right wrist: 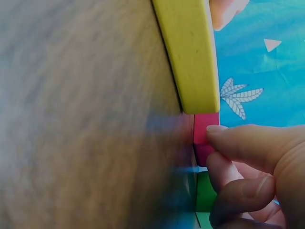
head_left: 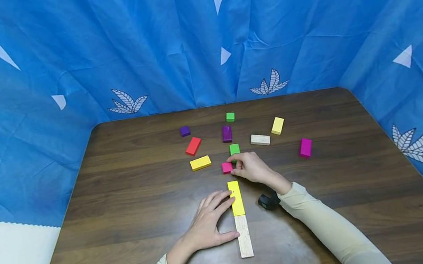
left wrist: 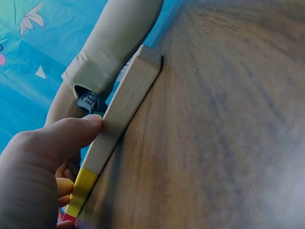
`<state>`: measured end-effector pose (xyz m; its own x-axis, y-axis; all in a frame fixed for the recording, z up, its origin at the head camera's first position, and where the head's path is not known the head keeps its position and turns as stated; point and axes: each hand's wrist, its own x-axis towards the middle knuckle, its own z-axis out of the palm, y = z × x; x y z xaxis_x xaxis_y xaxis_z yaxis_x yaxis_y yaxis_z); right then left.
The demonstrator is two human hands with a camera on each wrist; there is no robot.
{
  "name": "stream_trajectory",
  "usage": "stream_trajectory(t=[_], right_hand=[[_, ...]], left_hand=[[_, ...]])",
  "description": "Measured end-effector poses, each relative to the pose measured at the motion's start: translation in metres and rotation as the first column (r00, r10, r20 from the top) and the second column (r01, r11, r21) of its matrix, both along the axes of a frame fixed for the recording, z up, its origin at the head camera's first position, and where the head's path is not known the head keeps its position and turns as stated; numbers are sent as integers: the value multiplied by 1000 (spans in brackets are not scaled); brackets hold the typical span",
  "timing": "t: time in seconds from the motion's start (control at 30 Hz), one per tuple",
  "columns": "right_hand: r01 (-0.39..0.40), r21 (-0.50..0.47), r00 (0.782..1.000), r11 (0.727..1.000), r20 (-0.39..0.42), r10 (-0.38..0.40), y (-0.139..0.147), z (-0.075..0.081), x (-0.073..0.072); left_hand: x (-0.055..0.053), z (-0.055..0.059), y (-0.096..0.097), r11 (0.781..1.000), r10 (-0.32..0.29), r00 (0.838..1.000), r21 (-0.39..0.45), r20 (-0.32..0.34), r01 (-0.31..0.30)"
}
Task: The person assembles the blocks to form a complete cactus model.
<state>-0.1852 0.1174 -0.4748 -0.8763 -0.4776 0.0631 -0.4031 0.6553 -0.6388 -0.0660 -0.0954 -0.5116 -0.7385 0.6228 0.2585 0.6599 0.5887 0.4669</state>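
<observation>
A yellow block and a natural wood block lie end to end in a line on the table. My left hand is beside this line, its thumb tip touching the wood block and its spread fingers reaching the yellow one. Just beyond the yellow block's far end, my right hand pinches a small pink block between thumb and forefinger. In the right wrist view the thumb lies on the pink block. Close behind it is a green block, partly covered by the right fingers.
Farther back on the brown table lie a dark purple block, a small green block, a violet block and a red block. A yellow block, a whitish block, another yellow block and a magenta block flank them.
</observation>
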Motion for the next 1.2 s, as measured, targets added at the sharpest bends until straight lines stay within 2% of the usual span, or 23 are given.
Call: stream_trajectory(t=[0.3, 0.53, 0.67, 0.97, 1.2], right_hand=[[18, -19, 1000, 1000, -3, -18, 2, 0, 4], [31, 2, 997, 1000, -76, -30, 10, 4, 11], [35, -24, 994, 999, -101, -37, 15, 6, 15], [-30, -73, 997, 997, -78, 24, 18, 4, 18], [-60, -97, 997, 993, -54, 55, 19, 3, 18]], left_hand=[[1, 0, 0, 1000, 0, 1000, -3, -4, 0], [1, 0, 1, 1000, 0, 1000, 2, -4, 0], [1, 0, 0, 1000, 0, 1000, 8, -16, 0], [0, 0, 0, 1000, 5, 1000, -6, 1, -5], [0, -1, 0, 1000, 3, 1000, -10, -11, -3]])
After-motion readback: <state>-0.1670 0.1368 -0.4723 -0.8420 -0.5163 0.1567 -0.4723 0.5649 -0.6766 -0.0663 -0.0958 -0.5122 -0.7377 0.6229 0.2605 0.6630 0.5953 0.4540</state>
